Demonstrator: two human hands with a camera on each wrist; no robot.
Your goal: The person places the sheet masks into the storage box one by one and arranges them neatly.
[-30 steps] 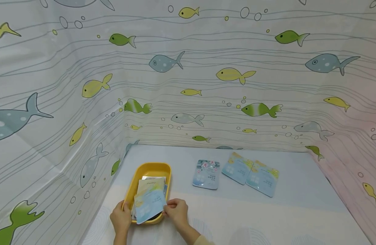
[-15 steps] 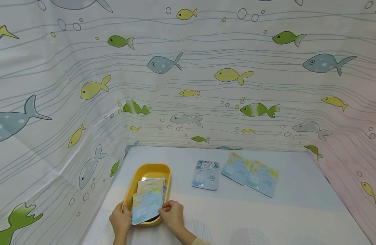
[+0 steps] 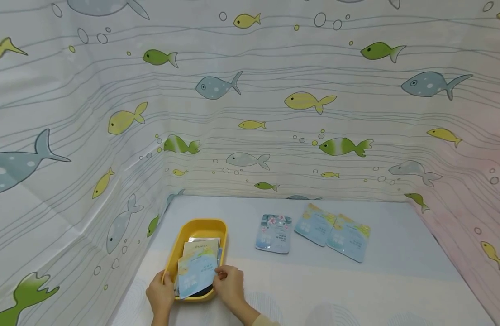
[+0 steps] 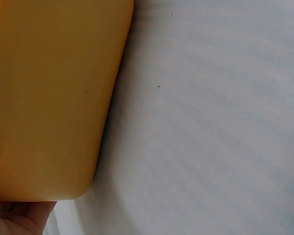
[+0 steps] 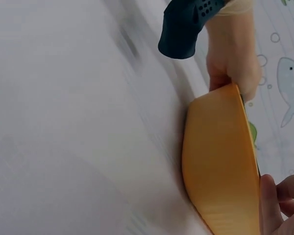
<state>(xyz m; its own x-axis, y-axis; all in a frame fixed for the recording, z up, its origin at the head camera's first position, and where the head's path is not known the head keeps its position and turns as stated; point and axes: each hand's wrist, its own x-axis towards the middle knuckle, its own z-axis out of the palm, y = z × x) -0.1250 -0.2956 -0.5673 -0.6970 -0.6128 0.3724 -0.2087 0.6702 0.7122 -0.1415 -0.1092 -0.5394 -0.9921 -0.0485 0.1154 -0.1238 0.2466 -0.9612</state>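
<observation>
In the head view a yellow plastic bin [image 3: 205, 224] stands at the left of the table with several flat packets in it. My left hand [image 3: 161, 292] grips its left rim near the front; in the left wrist view the fingers [image 4: 36, 215] lie against the bin's end. On top of the pile a light-blue face mask packet [image 3: 198, 274] lies tilted, its lower corner near the front rim. My right hand [image 3: 230, 284] pinches its right edge beside the bin's right rim. Under it shows a cream packet [image 3: 201, 247], partly covered.
A flowered face mask packet [image 3: 274, 233] lies flat right of the bin. Farther right, two blue-and-yellow packets [image 3: 315, 224] lie side by side, edges meeting. Fish-printed sheeting [image 3: 250, 140] walls the table at the back and sides.
The right hand and the light-blue packet shifted left and down, then slightly back right and up. The left hand has stayed on the bin's rim.
</observation>
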